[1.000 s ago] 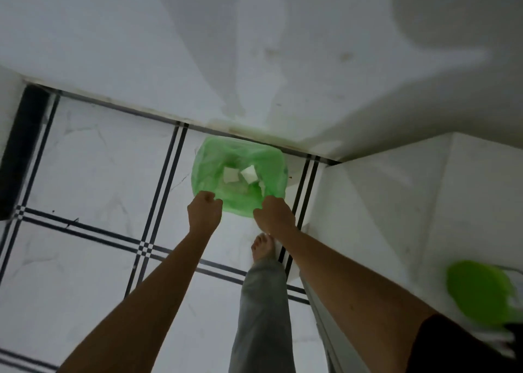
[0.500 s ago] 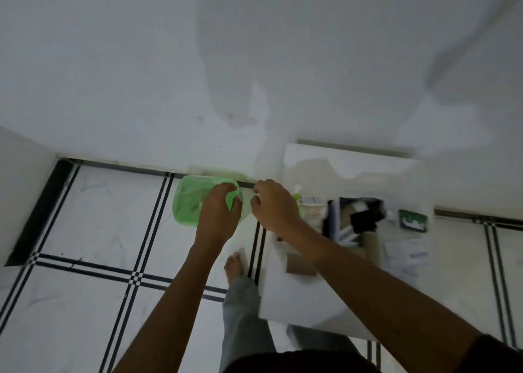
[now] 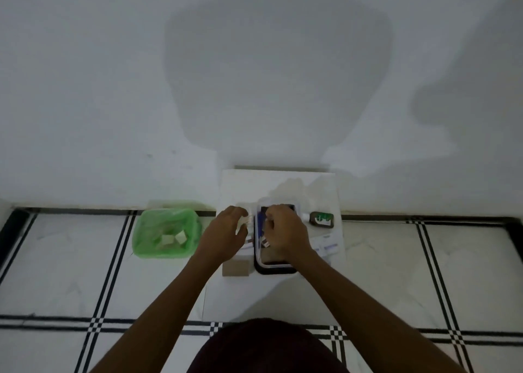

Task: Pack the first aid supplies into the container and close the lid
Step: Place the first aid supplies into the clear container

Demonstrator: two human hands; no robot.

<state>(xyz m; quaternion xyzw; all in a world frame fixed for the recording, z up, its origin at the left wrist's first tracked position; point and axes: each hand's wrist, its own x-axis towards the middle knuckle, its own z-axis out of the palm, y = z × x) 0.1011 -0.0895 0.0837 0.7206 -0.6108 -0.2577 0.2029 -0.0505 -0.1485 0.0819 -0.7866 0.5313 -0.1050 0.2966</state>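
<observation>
A clear plastic container (image 3: 276, 265) on a dark base stands on a small white table (image 3: 283, 181). Several supplies lie inside it, mostly hidden. My right hand (image 3: 285, 231) reaches into the container with its fingers curled down over the contents; what they grip is hidden. My left hand (image 3: 226, 231) is just left of the container, fingers pinched around a small white item (image 3: 246, 220). A brown bottle (image 3: 321, 219) with a green label lies right of the container. White packets (image 3: 329, 244) lie in front of the bottle. A brown box (image 3: 236, 268) sits at the container's near left.
A bin lined with a green bag (image 3: 165, 232), holding white scraps, stands on the tiled floor left of the table. A white wall rises directly behind the table. My dark-clothed body is at the table's near edge.
Both hands have left the green bin and swung right to the table. The view has turned from the bin to the container.
</observation>
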